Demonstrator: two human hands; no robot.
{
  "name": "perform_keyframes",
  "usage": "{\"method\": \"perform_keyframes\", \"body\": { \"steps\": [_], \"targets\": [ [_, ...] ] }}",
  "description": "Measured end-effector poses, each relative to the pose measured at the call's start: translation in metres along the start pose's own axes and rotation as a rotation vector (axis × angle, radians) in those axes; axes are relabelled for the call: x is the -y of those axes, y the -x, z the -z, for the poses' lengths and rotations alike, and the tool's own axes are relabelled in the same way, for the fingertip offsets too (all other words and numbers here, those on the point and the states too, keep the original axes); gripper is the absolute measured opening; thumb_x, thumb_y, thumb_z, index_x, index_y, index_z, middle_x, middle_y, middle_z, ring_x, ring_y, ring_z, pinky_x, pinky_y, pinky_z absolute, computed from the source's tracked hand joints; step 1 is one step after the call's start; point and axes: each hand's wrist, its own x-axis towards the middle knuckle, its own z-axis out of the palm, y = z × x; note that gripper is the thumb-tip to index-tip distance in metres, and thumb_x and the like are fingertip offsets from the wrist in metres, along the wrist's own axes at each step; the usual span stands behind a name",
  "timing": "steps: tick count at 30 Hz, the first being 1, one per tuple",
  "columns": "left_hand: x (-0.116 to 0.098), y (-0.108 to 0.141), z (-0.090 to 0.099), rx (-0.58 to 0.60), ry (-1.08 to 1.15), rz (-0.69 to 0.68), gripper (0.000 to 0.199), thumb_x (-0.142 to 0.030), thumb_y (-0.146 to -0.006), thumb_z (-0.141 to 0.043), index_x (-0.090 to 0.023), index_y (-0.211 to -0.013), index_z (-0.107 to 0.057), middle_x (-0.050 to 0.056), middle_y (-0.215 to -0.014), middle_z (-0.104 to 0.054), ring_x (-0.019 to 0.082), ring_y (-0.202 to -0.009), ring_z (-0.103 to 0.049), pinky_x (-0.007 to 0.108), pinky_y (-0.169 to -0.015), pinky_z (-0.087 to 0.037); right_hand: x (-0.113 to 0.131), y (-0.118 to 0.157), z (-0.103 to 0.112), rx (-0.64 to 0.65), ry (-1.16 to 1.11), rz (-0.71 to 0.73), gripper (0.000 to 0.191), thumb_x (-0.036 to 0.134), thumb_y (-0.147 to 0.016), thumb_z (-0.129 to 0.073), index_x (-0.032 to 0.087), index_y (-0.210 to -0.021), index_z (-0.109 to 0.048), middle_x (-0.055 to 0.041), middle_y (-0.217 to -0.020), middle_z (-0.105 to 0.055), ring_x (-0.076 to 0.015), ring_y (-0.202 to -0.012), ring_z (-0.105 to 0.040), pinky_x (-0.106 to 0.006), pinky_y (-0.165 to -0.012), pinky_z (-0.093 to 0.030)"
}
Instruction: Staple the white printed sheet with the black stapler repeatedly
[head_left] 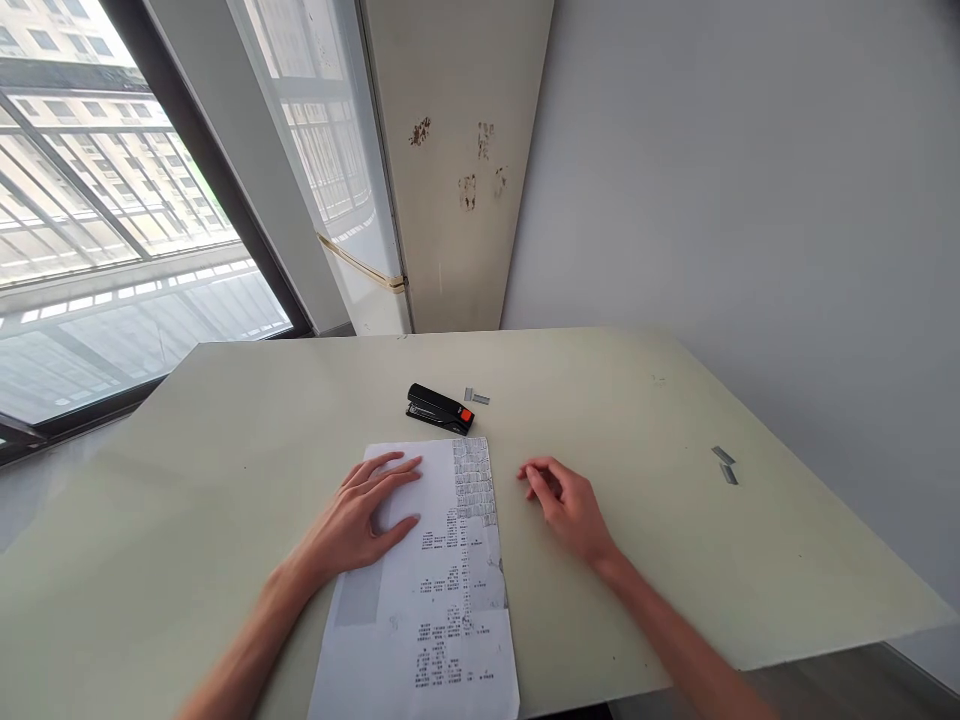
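Now the left hand lies on papers by the table's near edge, fingers spread; the right hand's curl together, stapler untouched.

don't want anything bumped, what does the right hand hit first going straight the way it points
Probably the paper, at its right edge; the right hand may pass above, height unclear.

Stapler behind paper, staples just beyond stapler, more staples far right
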Motion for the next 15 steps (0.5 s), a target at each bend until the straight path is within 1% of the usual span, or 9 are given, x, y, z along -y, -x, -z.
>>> {"method": "perform_keyframes", "body": {
  "steps": [3,6,9,12,14,15],
  "targets": [
    [-0.002,-0.001,-0.001,-0.017,0.029,0.019,0.05,-0.037,-0.072,-0.093,-0.033,-0.121,-0.08,0.006,-0.142,-0.069,0.04,-0.152,-0.04,0.058,-0.131,-0.017,-0.003,-0.035,-0.019,-0.012,0.008,0.048,0.042,0.061,-0.104,-0.049,0.023,-0.104,-0.067,-0.0089,-0.103,-0.078,-0.019,-0.069,-0.072,-0.032,-0.061,-0.059],
    [-0.001,-0.001,-0.002,-0.038,0.005,0.011,0.049,-0.034,-0.072,-0.093,-0.033,-0.12,-0.08,0.007,-0.144,-0.068,0.04,-0.152,-0.04,0.057,-0.131,-0.018,-0.005,-0.061,-0.034,0.002,0.025,0.104,0.038,0.058,-0.102,-0.052,0.024,-0.112,-0.064,-0.0091,-0.116,-0.076,-0.0176,-0.07,-0.072,-0.032,-0.063,-0.059],
    [0.003,-0.001,-0.002,-0.037,-0.085,-0.012,0.046,-0.033,-0.079,-0.089,-0.033,-0.124,-0.078,0.006,-0.147,-0.066,0.039,-0.151,-0.042,0.055,-0.129,-0.021,-0.003,-0.078,-0.044,0.018,0.064,0.169,0.037,0.057,-0.1,-0.058,0.026,-0.12,-0.063,-0.0079,-0.127,-0.073,-0.016,-0.069,-0.068,-0.035,-0.071,-0.06],
    [0.007,-0.001,-0.002,-0.037,-0.149,-0.028,0.044,-0.034,-0.085,-0.084,-0.034,-0.128,-0.076,0.005,-0.149,-0.065,0.038,-0.15,-0.044,0.054,-0.127,-0.024,0.0,-0.092,-0.053,0.045,0.131,0.217,0.04,0.055,-0.097,-0.064,0.028,-0.126,-0.063,-0.0067,-0.134,-0.07,-0.0148,-0.064,-0.064,-0.037,-0.077,-0.059],
    [0.009,-0.001,-0.001,-0.047,-0.167,-0.041,0.043,-0.034,-0.086,-0.083,-0.034,-0.128,-0.076,0.005,-0.148,-0.066,0.037,-0.148,-0.046,0.052,-0.126,-0.026,0.0,-0.101,-0.06,0.073,0.185,0.241,0.041,0.053,-0.095,-0.068,0.029,-0.128,-0.064,-0.0053,-0.133,-0.071,-0.0157,-0.065,-0.064,-0.038,-0.08,-0.058],
    [0.01,-0.001,-0.001,-0.052,-0.173,-0.048,0.043,-0.034,-0.086,-0.082,-0.034,-0.129,-0.076,0.005,-0.147,-0.066,0.037,-0.148,-0.047,0.052,-0.126,-0.027,0.0,-0.104,-0.063,0.084,0.209,0.25,0.04,0.053,-0.094,-0.069,0.029,-0.126,-0.065,-0.0045,-0.131,-0.072,-0.0174,-0.069,-0.066,-0.039,-0.081,-0.057]
  ]
}}
